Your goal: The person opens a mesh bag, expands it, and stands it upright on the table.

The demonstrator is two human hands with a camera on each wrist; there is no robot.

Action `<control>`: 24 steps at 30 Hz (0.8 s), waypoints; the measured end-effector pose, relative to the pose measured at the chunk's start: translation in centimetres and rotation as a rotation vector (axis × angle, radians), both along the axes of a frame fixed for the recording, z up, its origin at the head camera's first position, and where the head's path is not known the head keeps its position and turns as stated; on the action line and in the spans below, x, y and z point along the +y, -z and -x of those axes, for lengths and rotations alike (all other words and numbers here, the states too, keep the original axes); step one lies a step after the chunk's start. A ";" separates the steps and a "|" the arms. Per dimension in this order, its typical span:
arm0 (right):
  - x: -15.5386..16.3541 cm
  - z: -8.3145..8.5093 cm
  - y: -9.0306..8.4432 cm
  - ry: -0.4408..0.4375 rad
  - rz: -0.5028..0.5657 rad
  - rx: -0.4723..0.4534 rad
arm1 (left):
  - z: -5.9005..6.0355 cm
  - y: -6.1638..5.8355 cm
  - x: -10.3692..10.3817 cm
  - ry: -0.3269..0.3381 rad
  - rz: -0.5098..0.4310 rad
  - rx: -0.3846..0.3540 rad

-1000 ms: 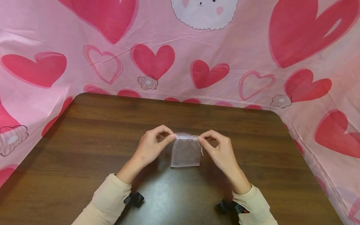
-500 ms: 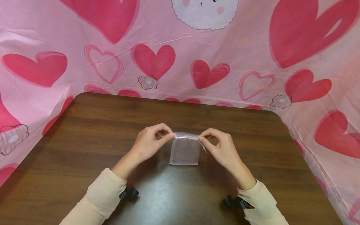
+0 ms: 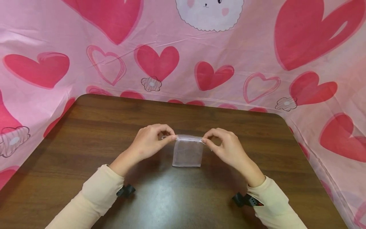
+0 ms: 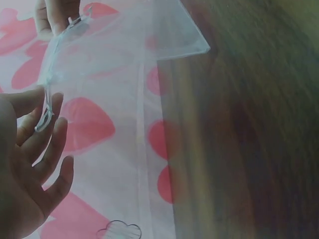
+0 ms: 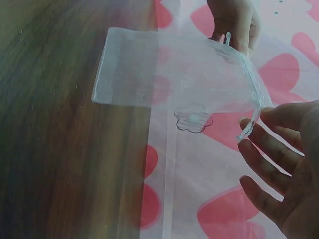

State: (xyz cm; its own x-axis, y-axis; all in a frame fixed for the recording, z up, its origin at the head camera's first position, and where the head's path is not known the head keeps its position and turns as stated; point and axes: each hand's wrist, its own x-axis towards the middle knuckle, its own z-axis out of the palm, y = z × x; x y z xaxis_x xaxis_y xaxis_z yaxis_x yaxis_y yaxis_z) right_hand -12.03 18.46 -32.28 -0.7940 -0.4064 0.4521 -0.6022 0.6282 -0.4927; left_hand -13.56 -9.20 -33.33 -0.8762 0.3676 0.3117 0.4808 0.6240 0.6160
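A small sheer white organza drawstring bag (image 3: 187, 154) hangs upright between my hands in the head view, its gathered top edge stretched level. My left hand (image 3: 151, 140) pinches the top left corner between thumb and index finger. At the opposite corner, my right hand (image 3: 226, 146) pinches the same edge. In the left wrist view a loop of the drawstring (image 4: 45, 119) dangles by the left fingers. The right wrist view shows another drawstring end (image 5: 245, 133) hanging by the right fingers. The bag looks flat, and nothing shows through its mesh (image 5: 174, 69).
A dark wooden table (image 3: 103, 127) lies beneath the hands. Behind it and along the sides hangs a pink cloth (image 3: 183, 47) printed with hearts. Black straps with small devices (image 3: 125, 190) sit at both wrists, over cream sleeves (image 3: 100, 190).
Both forearms have swung outward, elbows apart, and the hands have risen slightly. The bag's top edge is straighter and tauter. The drawstring end at the right hand is now mostly hidden in the head view.
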 end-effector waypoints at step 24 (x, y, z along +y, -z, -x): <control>0.3 0.9 -1.3 -0.112 -0.185 0.075 | 1.0 -0.9 -1.0 0.098 0.174 0.151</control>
